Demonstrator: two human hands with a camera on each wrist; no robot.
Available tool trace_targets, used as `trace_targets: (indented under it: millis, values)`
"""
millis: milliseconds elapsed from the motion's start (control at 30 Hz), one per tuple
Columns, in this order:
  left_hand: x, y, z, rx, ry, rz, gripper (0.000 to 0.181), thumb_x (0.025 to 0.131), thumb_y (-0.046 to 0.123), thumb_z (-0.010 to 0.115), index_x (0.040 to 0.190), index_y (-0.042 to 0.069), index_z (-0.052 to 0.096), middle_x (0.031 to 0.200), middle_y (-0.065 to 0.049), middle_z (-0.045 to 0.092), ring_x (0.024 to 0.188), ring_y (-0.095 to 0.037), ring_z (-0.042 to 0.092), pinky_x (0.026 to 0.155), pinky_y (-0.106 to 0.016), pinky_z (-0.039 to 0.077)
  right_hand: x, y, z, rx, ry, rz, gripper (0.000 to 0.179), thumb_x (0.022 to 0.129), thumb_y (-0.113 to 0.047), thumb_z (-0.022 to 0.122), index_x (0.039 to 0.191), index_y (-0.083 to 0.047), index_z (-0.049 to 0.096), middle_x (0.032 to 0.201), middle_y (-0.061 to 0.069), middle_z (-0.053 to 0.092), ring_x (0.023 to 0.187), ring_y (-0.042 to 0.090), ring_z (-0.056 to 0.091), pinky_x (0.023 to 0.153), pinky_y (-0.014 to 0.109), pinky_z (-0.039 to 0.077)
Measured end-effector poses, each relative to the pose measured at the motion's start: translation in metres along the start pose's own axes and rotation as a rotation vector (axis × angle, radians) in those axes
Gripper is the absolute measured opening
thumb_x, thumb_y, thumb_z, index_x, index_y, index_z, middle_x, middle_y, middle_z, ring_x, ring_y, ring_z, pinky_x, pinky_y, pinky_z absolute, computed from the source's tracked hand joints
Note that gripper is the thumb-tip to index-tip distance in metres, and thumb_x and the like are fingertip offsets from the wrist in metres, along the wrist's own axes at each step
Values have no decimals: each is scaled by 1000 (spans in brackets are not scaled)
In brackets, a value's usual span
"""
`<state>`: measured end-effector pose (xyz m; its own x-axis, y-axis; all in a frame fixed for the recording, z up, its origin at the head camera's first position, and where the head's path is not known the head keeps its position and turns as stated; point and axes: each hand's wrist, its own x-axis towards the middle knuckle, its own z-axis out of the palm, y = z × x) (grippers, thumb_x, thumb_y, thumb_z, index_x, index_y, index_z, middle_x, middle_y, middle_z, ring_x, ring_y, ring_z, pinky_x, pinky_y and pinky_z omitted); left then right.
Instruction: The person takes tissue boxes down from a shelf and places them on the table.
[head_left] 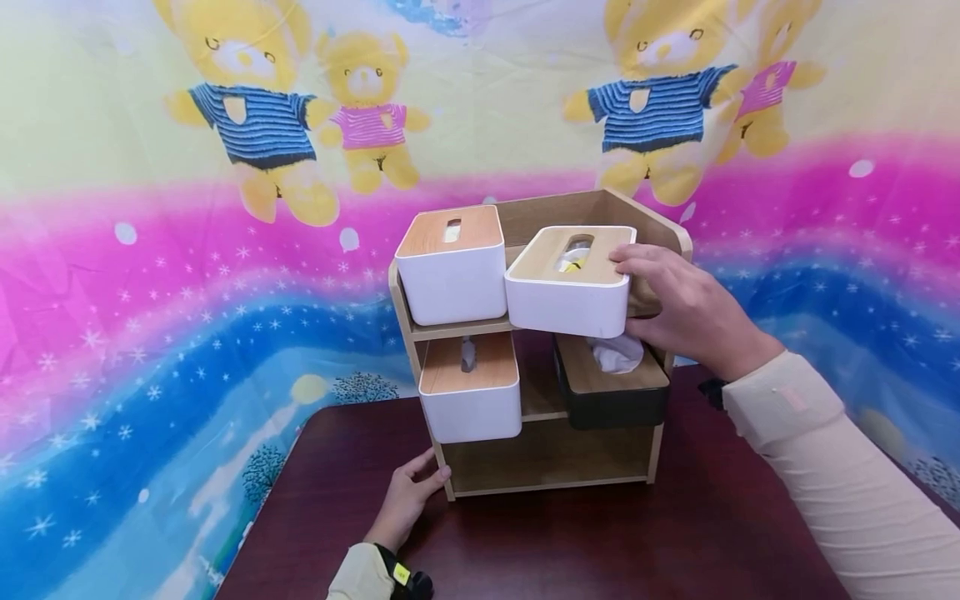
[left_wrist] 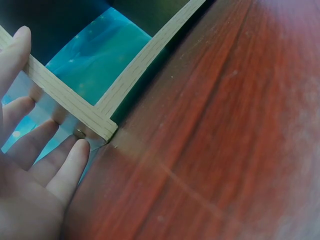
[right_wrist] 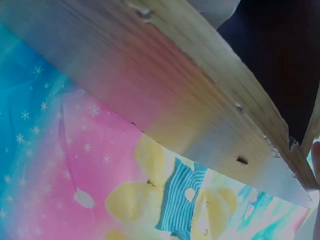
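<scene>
Up top, right-side tissue box (head_left: 567,307) in pinch of right hand (head_left: 684,302), left hand (head_left: 408,493) straight-fingered against shelf (head_left: 551,460)

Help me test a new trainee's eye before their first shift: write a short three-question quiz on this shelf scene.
1. True or false: the left hand touches the side of the wooden shelf, near its bottom.
2. Fill in: in the head view, a white ____ sticks out of the top of the dark box.
3. Which does the right hand hold?
A) the upper-left white box
B) the upper-right white box
C) the lower-left white box

Key: 1. True. 2. tissue. 3. B.
</scene>
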<state>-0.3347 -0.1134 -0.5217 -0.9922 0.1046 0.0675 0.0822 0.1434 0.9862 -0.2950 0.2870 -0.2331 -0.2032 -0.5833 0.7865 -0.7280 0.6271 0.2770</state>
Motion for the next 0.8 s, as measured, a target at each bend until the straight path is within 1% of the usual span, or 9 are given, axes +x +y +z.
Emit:
trace_targets:
  millis: [67, 100, 167, 233, 333, 400, 500, 733, 800]
  values:
    - [0, 0, 0, 2, -1, 1, 72, 83, 43, 75, 140, 5, 52, 143, -17, 48, 138, -38, 33, 108, -61, 26, -1, 0, -1, -12, -1, -19, 87, 48, -3, 97, 123, 1, 53, 132, 18, 55, 124, 34, 51, 104, 34, 38]
    - [0, -1, 0, 4, -2, 3, 73, 83, 44, 75, 140, 5, 52, 143, -17, 48, 138, -38, 32, 107, -61, 25, -1, 1, -2, -17, -6, -27, 85, 51, -4, 97, 123, 1, 52, 133, 18, 55, 125, 33, 51, 104, 33, 37]
    - [1, -1, 0, 5, -3, 3, 73, 83, 44, 75, 140, 5, 52, 143, -17, 48, 138, -38, 32, 107, -62, 25, -2, 2, -3, -34, -19, -47, 72, 68, -19, 90, 125, 2, 52, 134, 17, 54, 126, 33, 50, 105, 33, 37]
    - [1, -2, 0, 4, -7, 8, 72, 84, 44, 75, 140, 5, 52, 143, -17, 48, 138, -38, 32, 107, -62, 25, -2, 3, -4, -43, -22, -64, 61, 84, -35, 75, 127, 2, 52, 135, 18, 53, 126, 33, 49, 104, 36, 38]
    - [2, -1, -1, 0, -10, 13, 72, 84, 43, 75, 140, 5, 52, 143, -17, 48, 138, -38, 32, 107, -62, 25, -1, 3, -5, -58, -6, -92, 60, 95, -50, 50, 127, 1, 53, 134, 17, 54, 125, 35, 50, 99, 43, 43]
    - [2, 0, -1, -3, -10, 16, 71, 84, 42, 75, 140, 5, 52, 143, -17, 48, 138, -38, 33, 108, -61, 25, 0, 2, -6, -63, 18, -106, 60, 96, -52, 48, 126, 0, 55, 133, 18, 56, 123, 36, 52, 96, 47, 45]
    - [3, 0, -1, 0, -6, 10, 72, 84, 43, 75, 140, 5, 52, 143, -17, 48, 138, -38, 32, 108, -61, 25, 1, 1, -7, -68, 46, -119, 59, 96, -52, 48, 126, -2, 56, 131, 18, 57, 120, 37, 54, 93, 49, 46]
    - [0, 0, -1, 24, 2, -17, 77, 82, 47, 75, 141, 4, 50, 145, -18, 46, 139, -39, 30, 107, -62, 25, 3, -5, -8, -76, 72, -138, 57, 97, -53, 48, 123, -2, 57, 125, 19, 57, 117, 37, 54, 88, 51, 49]
    - [0, 0, 0, 22, 0, -17, 77, 83, 47, 75, 141, 4, 50, 145, -18, 46, 139, -39, 30, 108, -61, 25, 4, -8, -9, -71, 80, -135, 57, 97, -53, 49, 122, -2, 58, 123, 20, 58, 117, 39, 54, 89, 51, 49]
